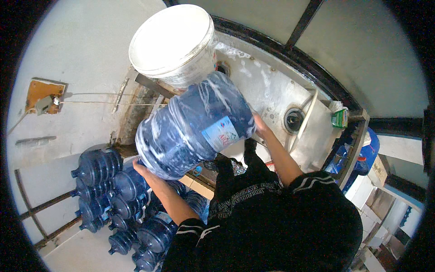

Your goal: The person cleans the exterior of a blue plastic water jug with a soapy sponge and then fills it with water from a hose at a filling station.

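I hold a large blue plastic water jug (183, 122), lying tilted in the air and streaked with white foam, with a pale label on its side. My left hand (144, 168) grips its lower-left end, its fingers partly hidden by the jug. My right hand (260, 124) holds the upper-right end, fingertips mostly behind the jug. The jug is in front of a white lidded bucket (170, 41) and over the near part of a metal sink (267, 77).
Several blue jugs (95, 165) are stacked at lower left. A drain (293, 121), a pale hose (304, 122) and a green-and-white package (340, 118) are at the sink's right. Blue containers (369, 149) stand beyond its right edge. A wired socket board (36, 93) is on the left wall.
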Motion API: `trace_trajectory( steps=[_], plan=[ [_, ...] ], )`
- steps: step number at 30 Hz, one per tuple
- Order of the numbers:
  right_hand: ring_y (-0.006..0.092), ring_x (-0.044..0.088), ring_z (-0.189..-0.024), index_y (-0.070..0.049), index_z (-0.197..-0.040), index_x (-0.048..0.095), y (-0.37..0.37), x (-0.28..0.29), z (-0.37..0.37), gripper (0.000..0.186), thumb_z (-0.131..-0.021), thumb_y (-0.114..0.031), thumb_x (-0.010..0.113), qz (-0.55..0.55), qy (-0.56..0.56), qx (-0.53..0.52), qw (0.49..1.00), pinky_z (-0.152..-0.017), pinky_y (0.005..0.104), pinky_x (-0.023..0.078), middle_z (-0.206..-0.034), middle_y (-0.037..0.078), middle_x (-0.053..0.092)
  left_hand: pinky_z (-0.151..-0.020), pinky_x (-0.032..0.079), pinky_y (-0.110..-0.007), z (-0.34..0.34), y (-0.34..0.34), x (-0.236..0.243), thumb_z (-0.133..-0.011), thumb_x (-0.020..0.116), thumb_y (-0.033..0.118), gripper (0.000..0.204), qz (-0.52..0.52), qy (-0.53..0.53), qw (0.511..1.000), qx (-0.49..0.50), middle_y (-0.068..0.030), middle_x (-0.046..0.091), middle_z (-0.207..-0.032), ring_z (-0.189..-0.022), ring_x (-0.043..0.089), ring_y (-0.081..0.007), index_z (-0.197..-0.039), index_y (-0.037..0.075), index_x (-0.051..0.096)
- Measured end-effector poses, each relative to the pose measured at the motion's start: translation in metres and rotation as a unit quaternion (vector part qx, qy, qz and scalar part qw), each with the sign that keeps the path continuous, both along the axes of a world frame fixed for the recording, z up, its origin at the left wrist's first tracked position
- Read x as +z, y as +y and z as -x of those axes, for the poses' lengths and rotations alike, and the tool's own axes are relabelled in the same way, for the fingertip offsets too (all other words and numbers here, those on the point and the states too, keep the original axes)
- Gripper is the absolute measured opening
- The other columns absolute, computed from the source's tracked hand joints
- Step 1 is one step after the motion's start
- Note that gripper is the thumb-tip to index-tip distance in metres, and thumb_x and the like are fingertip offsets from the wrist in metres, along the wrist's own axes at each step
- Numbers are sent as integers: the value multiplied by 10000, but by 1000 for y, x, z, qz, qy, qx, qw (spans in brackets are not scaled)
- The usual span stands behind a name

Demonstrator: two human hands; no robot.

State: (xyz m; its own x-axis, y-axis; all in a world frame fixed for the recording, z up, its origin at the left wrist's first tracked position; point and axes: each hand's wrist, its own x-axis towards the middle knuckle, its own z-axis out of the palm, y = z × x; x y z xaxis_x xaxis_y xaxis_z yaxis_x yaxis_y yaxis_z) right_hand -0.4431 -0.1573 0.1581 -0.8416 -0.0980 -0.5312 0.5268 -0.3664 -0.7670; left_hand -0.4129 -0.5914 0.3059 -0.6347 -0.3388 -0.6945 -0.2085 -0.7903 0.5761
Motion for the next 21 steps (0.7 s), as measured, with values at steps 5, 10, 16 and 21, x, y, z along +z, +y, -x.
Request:
trace_trajectory(
  steps=[5,10,16,21],
  plan=[
    [192,514,-1124,-14,-1287,452,-6,113,-38,463,-962,-343,429,-55,85,-162,982,-972,342,403,-1237,81,537,-887,440,-441,12,-56,-31,-753,571,325,326,15,138,987,74,-127,599,-1040,-982,554,-301,-952,68,589],
    [296,527,-1127,-41,-1217,519,-21,186,2,378,-935,-283,451,-533,333,-59,776,-941,390,423,-1214,144,554,-793,452,-380,19,-22,-1,-743,593,216,207,-26,355,930,86,-89,571,-819,-813,543,-227,-828,38,534],
    [400,582,-978,0,-1142,556,-89,202,121,400,-918,-297,409,-483,388,295,728,-880,441,449,-1045,243,610,-785,445,-378,7,1,27,-738,575,170,203,-11,453,890,48,-61,534,-814,-808,528,-215,-890,51,511],
    [392,557,-1044,3,-1145,550,-119,201,129,368,-908,-241,409,-491,412,320,698,-895,448,434,-1124,256,571,-755,461,-374,4,5,24,-730,566,191,168,59,353,926,119,-87,557,-730,-739,553,-235,-770,28,554]
  ],
)
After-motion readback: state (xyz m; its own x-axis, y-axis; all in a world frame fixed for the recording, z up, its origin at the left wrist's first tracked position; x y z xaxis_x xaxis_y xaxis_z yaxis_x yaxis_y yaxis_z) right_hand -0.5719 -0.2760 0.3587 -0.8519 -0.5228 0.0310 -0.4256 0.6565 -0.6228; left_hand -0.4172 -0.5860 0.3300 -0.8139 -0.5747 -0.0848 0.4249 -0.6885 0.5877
